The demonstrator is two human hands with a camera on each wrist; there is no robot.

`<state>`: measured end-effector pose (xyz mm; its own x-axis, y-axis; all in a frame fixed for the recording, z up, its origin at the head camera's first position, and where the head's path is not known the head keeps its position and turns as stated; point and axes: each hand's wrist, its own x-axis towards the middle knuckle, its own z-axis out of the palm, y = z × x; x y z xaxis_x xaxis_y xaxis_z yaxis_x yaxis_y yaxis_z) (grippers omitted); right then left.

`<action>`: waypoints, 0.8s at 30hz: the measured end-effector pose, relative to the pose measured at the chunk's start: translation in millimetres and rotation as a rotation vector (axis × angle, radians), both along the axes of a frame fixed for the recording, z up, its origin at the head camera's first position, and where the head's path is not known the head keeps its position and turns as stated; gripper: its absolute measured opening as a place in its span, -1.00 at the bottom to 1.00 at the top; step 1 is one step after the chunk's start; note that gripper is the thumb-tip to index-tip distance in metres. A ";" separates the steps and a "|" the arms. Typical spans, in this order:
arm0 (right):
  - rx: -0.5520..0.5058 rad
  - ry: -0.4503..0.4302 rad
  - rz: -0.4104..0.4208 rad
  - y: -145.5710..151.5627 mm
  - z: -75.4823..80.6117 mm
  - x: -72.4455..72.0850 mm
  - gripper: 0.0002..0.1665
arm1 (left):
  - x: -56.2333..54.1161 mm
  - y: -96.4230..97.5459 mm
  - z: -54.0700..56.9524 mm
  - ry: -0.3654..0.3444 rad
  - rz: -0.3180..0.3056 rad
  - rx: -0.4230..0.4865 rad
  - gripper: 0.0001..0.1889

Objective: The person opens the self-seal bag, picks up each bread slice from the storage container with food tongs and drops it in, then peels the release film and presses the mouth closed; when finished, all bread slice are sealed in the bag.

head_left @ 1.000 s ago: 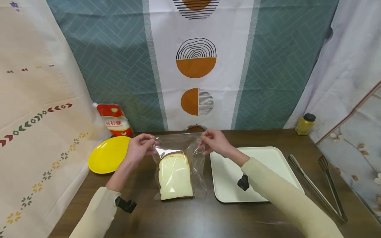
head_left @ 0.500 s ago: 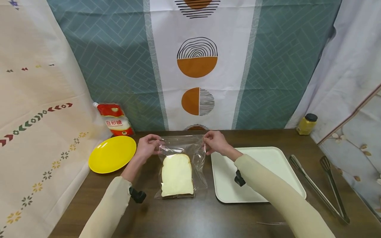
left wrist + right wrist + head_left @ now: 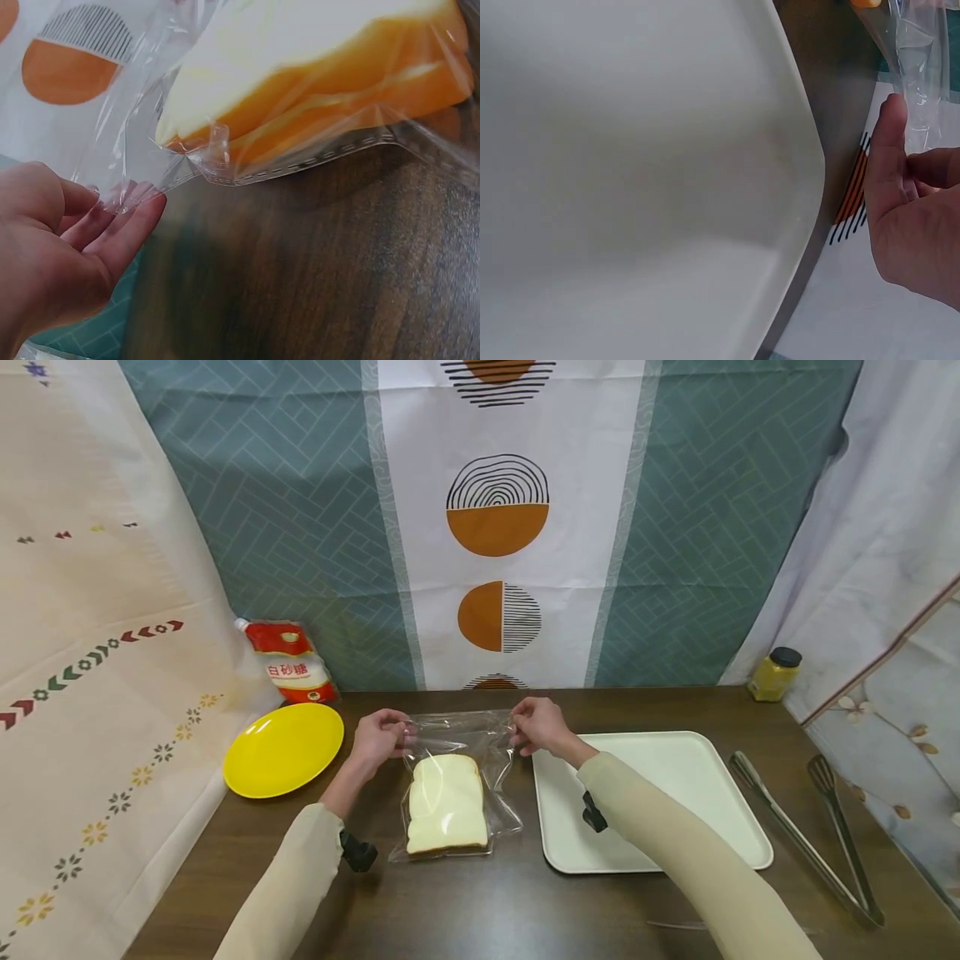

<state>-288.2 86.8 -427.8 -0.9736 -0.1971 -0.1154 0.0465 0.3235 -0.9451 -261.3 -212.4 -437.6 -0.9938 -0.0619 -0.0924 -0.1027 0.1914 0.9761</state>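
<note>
Bread slices (image 3: 447,802), stacked, lie inside a clear plastic bag (image 3: 504,814) at the middle of the table. The left hand (image 3: 378,739) pinches the bag's upper left corner between thumb and fingers; the left wrist view shows the film (image 3: 124,199) caught there and the brown crust (image 3: 315,105) behind it. At the upper right corner the right hand (image 3: 542,727) pinches the film as well. In the right wrist view this hand (image 3: 915,202) has one finger stretched along the bag (image 3: 922,75). The bag's top edge is stretched between both hands.
Right of the bag lies a white tray (image 3: 652,810), partly under the right forearm. Metal tongs (image 3: 806,839) lie farther right, with a yellow jar (image 3: 774,675) behind. On the left are a yellow plate (image 3: 283,750) and a red-and-white sugar pouch (image 3: 288,662).
Both hands have come down slightly with the bag's top edge. The left hand has shifted right, and the bag with the bread has moved a little to the right and flatter.
</note>
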 end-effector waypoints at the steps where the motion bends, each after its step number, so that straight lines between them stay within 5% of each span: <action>1: 0.004 -0.005 -0.005 0.2 -1.1 0.0 -0.82 | -0.6 0.6 -1.5 -0.004 -0.002 -0.007 -0.77; 11: 0.067 0.009 -0.049 3.1 -3.0 1.3 -0.69 | -1.4 2.7 -6.4 -0.037 -0.068 -0.088 -0.61; 18: 0.074 0.097 -0.061 7.8 2.1 2.7 -0.62 | 1.1 -3.4 -8.0 -0.019 -0.027 -0.083 -0.57; 24: 0.160 0.186 -0.008 29.2 7.1 8.5 -0.62 | 10.8 -14.8 -2.7 -0.030 -0.024 -0.269 -0.60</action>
<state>-279.7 116.0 -420.6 -0.9824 -0.1829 0.0369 -0.1204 0.4704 -0.8742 -250.5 -227.3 -440.3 -0.9923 -0.0647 -0.1057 -0.1235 0.4461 0.8864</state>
